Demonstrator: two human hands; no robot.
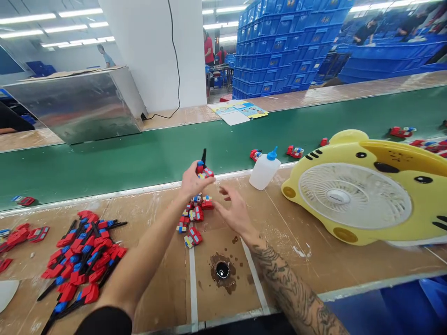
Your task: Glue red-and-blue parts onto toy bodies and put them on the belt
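My left hand (191,181) is closed on a small red and blue toy part (200,167) with a black rod sticking up. A red toy piece with pale patches (206,173) shows by its thumb; whether the two are joined I cannot tell. To the right, my right hand (234,211) is open, its fingers curved and apart with nothing between them. Below both hands lies a small pile of red, white, blue and yellow toy pieces (196,214). Nearer me, a small round cup of dark liquid (222,270) is ringed by wet spots on the cardboard.
At left lies a heap of red toy parts with black rods (84,251). A white squeeze bottle (264,172) and a yellow animal-shaped fan (352,190) stand right. Toy pieces (295,151) lie along the green conveyor belt (157,156). Blue crates (275,51) are stacked beyond.
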